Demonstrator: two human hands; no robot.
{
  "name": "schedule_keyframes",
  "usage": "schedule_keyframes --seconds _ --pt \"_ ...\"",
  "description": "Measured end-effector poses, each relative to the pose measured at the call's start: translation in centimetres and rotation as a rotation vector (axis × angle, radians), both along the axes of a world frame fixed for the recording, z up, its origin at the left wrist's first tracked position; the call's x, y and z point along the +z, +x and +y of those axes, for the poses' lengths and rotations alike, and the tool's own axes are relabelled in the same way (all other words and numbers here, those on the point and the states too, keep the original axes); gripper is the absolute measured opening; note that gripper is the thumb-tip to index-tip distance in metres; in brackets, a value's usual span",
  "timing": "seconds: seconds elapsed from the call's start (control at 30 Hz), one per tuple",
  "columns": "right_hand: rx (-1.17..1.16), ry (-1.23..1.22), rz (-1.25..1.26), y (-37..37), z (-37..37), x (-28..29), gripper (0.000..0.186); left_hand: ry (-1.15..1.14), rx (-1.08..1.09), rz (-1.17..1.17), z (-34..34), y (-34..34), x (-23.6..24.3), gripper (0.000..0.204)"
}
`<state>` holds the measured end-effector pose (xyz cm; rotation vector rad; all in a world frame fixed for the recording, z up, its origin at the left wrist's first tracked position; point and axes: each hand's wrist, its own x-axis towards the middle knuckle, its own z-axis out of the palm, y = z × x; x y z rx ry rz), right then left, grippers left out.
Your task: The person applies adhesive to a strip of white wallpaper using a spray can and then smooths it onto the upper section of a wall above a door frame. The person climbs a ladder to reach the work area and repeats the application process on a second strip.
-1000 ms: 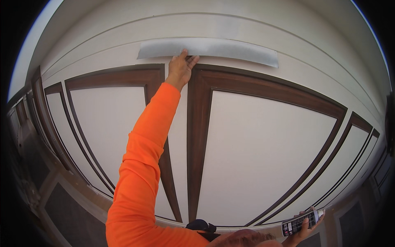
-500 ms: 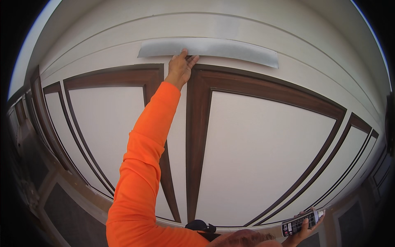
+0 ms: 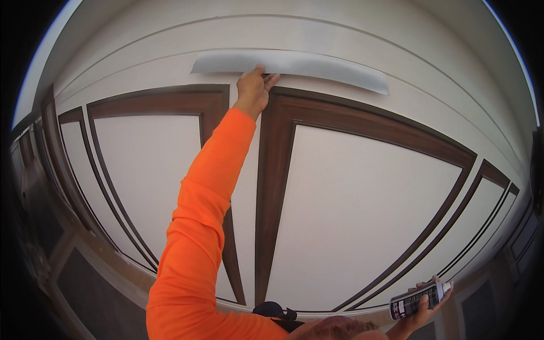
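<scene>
A long, slightly curved silver-grey strip [image 3: 323, 70] lies across the wall above the brown-framed panels. My left hand [image 3: 255, 89], reaching up in an orange sleeve, pinches the strip's lower edge, thumb on its front face and the other fingers partly hidden beneath. Low on the right, my right hand [image 3: 426, 306] grips a dark spray can [image 3: 412, 301] with a pale top. The can lies tilted, its top toward the right, and one fingertip is at that top.
Two large white panels with dark brown moulding [image 3: 275, 170] fill the wall ahead, with narrower framed panels at both sides. Horizontal grooves run along the white wall [image 3: 317, 34] above. Dark floor sections with tan borders [image 3: 73, 249] show at the lower left.
The strip and my left hand have shifted slightly to the right in view. In my right hand the can has turned a little, and a finger now reaches its top.
</scene>
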<state>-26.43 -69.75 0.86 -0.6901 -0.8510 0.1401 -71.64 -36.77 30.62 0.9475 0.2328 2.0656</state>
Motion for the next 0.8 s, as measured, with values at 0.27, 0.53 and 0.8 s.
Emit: schedule_keyframes --seconds 0.27,0.53,0.8 --pt "-0.073 0.13 -0.358 -3.6 4.6 9.5 0.089 -0.032 0.007 -0.025 -0.2 0.6 0.5 0.026" --pt "-0.296 0.402 -0.872 -13.0 11.9 20.5 0.073 -0.061 0.015 -0.03 -0.4 0.2 0.7 0.031" --pt "-0.227 0.296 -0.825 -18.7 16.9 27.3 0.069 -0.046 0.015 -0.038 -0.5 0.5 1.2 0.03"
